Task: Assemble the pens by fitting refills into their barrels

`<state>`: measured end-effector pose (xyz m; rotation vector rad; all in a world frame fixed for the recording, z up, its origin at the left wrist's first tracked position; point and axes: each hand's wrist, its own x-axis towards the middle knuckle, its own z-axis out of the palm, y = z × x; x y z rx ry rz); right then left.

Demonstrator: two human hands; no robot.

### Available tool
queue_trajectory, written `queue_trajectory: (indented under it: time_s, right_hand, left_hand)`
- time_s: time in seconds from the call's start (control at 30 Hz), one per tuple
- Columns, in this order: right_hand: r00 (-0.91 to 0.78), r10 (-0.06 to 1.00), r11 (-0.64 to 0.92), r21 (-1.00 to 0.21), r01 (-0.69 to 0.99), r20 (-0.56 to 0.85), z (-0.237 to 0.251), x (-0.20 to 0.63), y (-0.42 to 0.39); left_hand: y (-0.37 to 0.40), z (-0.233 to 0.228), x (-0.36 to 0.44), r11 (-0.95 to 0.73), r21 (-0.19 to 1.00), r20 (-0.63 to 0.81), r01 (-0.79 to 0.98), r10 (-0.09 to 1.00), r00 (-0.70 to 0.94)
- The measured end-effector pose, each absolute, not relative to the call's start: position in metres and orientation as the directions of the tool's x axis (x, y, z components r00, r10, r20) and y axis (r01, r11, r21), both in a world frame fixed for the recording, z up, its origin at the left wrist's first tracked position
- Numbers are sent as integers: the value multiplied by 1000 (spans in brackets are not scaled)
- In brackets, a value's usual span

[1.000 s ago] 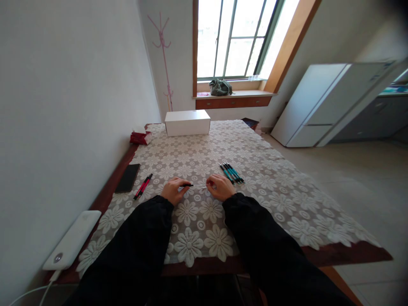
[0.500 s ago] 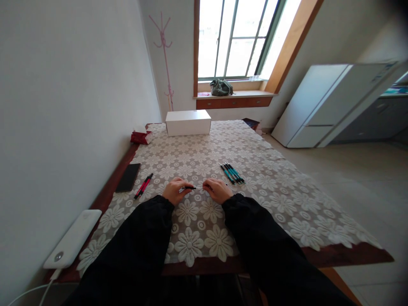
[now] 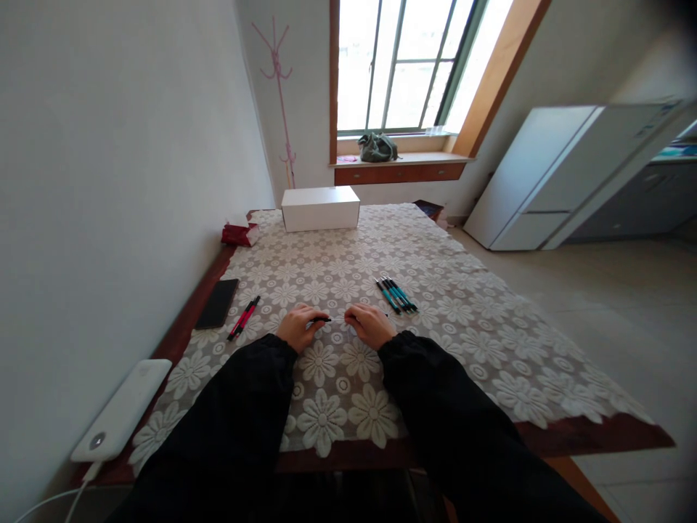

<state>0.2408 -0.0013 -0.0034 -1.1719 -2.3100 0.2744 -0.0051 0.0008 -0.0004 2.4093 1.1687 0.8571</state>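
While both my hands rest on the table [image 3: 544,436], my left hand [image 3: 297,328] pinches the pen's [image 3: 322,319] black end, my right hand [image 3: 371,325] its other end; axis runs left-right, teal pens [image 3: 396,295] just beyond-right.

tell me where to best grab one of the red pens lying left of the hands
Take a red pen around mid-barrel, coming from above with thumb and fingers across it. The pair lies flat on the lace cloth, side by side and slanted, so pinch the outer one's free side, probably rolling it clear first.
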Motion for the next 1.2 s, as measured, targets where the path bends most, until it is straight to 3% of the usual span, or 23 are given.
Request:
queue_trajectory:
  time_s: [0.27,0.57,1.2]
  right_hand:
    - [-451,790,600,-370,709,416,-3,259,6]
    - [-513,774,623,-302,721,372,-10,253,8]
    - [-439,827,550,-348,759,350,-6,255,7]
  left_hand:
    - [4,-1,-9,-509,524,349,683,860,373]
    - [5,-6,-9,-523,507,353,685,851,388]
    - [3,-1,-7,-552,520,381,652,833,402]
